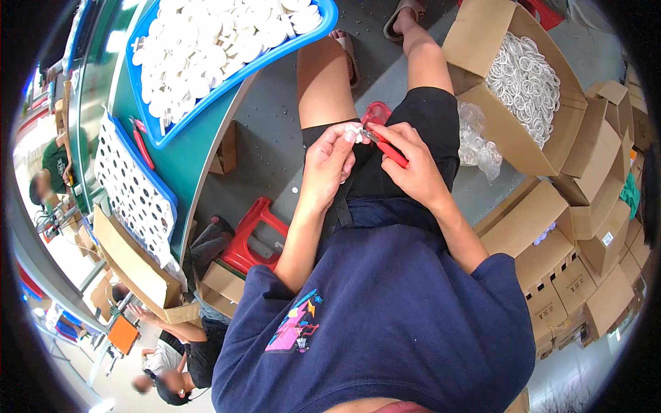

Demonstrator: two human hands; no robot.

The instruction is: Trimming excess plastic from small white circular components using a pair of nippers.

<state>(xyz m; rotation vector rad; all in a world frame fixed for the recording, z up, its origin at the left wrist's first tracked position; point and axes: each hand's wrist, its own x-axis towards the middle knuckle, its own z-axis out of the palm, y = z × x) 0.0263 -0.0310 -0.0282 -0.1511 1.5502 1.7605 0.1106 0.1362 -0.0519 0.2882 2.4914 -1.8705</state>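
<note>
Two hands (330, 163) (415, 171), pliers (394, 155), white piece (356, 131), table edge (218, 140) (well apart)

Tray (153, 135) is glossy plastic, discs (206, 51) in it smooth plastic. Right of tray: pliers (392, 153), plastic-gripped metal; box (476, 34), matt cardboard.

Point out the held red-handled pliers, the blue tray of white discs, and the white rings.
Red-handled pliers (393, 155), head view: on the red handle.
Blue tray (159, 140), head view: on its rim corner.
White rings (525, 94), head view: mid-pile.
</note>
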